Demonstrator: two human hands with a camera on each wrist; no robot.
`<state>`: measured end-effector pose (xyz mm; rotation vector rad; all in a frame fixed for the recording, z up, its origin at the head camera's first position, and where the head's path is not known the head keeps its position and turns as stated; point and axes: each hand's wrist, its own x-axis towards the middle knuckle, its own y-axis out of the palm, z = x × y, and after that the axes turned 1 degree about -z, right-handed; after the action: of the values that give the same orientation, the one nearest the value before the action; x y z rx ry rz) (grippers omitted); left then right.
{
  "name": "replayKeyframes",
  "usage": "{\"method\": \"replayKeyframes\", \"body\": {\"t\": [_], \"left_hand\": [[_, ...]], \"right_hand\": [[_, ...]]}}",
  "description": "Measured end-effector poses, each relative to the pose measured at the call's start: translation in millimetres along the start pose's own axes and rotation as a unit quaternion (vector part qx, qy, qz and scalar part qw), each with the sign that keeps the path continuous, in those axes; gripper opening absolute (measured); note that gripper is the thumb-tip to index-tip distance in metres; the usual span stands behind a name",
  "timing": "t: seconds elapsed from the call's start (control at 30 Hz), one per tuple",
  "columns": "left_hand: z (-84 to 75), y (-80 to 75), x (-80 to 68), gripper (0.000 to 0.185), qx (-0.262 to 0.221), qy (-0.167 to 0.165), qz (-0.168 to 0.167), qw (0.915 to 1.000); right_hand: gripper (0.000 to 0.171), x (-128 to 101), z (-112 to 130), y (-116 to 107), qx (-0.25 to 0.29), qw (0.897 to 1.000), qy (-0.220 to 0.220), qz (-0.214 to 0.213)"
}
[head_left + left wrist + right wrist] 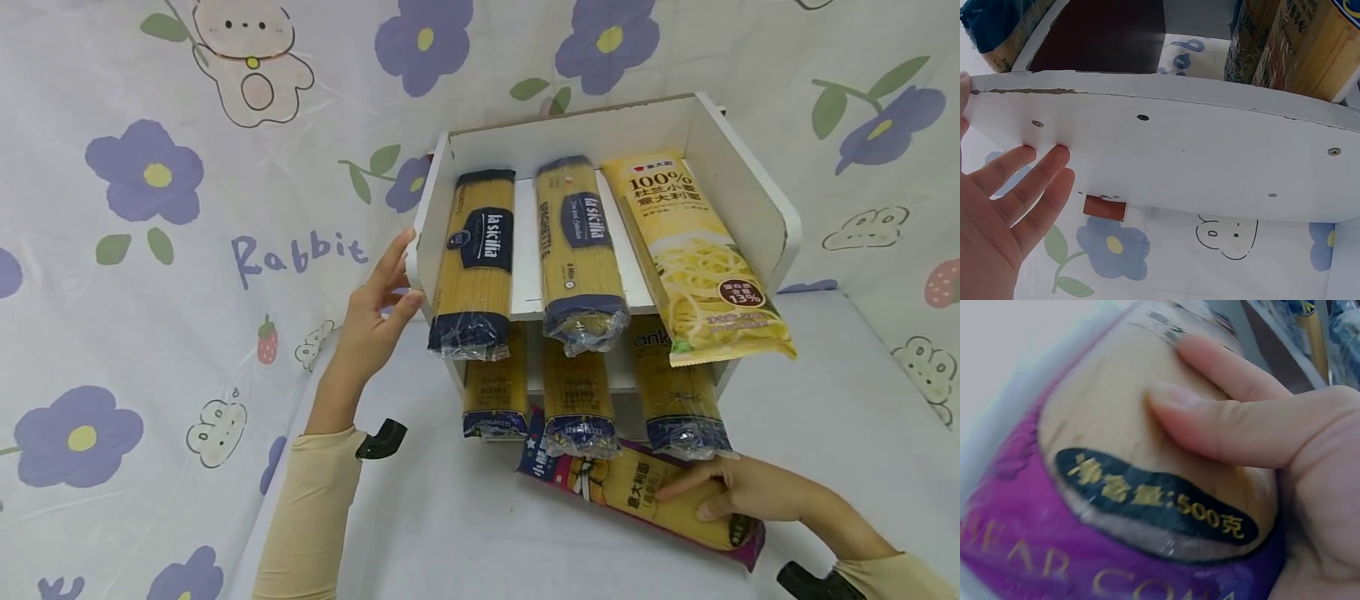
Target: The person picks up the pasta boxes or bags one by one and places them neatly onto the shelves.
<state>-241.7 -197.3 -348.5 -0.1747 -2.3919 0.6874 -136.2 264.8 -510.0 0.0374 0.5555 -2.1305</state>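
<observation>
My left hand [371, 325] is at the left side of a white two-tier shelf [738, 175]. In the left wrist view its nearly straight fingertips touch the shelf's outer side panel [1210, 156], the thumb near the panel's edge. My right hand [761, 492] grips a purple-ended pack of spaghetti [637, 487] near its right end. Thumb and index finger lie on the pack's front in the right wrist view; the other fingers are hidden. This pack slants below the lower tier, its left end partly behind the packs hanging over there.
On the upper tier lie two blue-labelled spaghetti packs [474, 250] [581, 242] and a yellow noodle pack [697, 258]. Three more packs, one a spaghetti pack [495, 392], stick out of the lower tier. A flower-print cloth [300, 183] hangs behind the white table [435, 517].
</observation>
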Motion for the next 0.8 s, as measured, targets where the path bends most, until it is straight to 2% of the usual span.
{"method": "replayKeyframes", "body": {"t": [0.2,0.37,0.57,0.67,0.8], "left_hand": [[-0.2,0.1,0.2,0.078,0.002,0.000,-0.002,1.0000],[0.0,0.9,-0.4,0.078,0.001,-0.002,-0.002,1.0000],[0.1,1.6,-0.6,0.078,0.000,-0.002,-0.002,1.0000],[-1.1,1.4,-0.3,0.079,0.002,-0.001,-0.003,1.0000],[-0.1,0.9,-0.2,0.078,0.002,0.000,-0.004,1.0000]], "right_hand": [[0.039,4.5,-14.6,7.8,0.017,0.999,-0.013,-0.048],[0.043,6.9,-22.2,16.6,0.032,0.993,0.034,-0.107],[0.048,8.8,-31.4,28.5,0.031,0.977,0.077,-0.198],[0.049,9.1,-35.5,33.4,0.040,0.971,0.068,-0.226],[0.047,10.2,-43.2,40.0,0.078,0.965,0.026,-0.248]]}}
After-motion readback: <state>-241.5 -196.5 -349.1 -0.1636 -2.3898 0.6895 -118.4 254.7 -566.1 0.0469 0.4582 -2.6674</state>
